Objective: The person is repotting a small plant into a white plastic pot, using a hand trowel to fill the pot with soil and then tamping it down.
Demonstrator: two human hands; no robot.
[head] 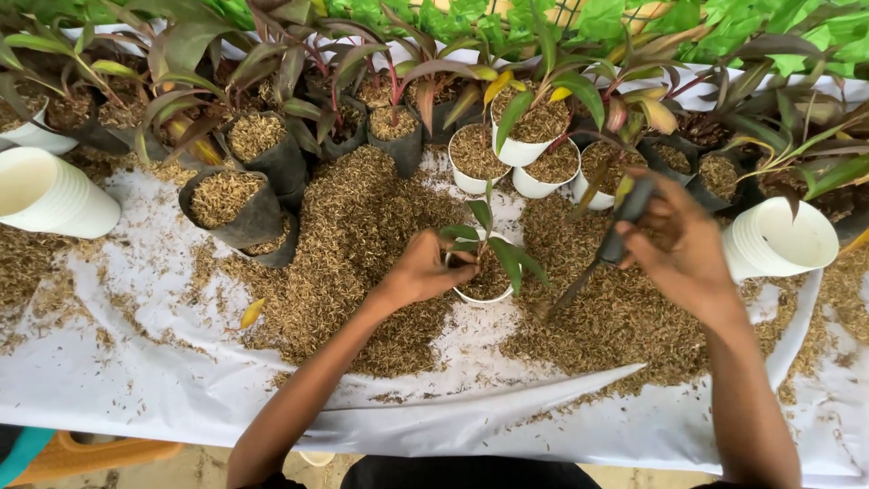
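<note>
Left hand (424, 269) grips potted seedling (487, 263); right hand (674, 240) beside it.

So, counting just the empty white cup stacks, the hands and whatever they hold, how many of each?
Empty white cup stacks: 2
Hands, left hand and right hand: 2
Seedling pot: 1
Dark tool: 1
Total: 6

Near edge of the white sheet (163, 380): low and flat, open to passage in front of both forearms. Centre: loose husk heap (362, 244), low, passable above. Between the left hand (425, 269) and right hand (679, 240): one small white pot (484, 292) with a leafy seedling (489, 237). Far side: closed by a dense row of potted plants (534, 136) and black grow bags (237, 206). Flanks: white cup stacks at left (50, 193) and right (778, 237).
</note>
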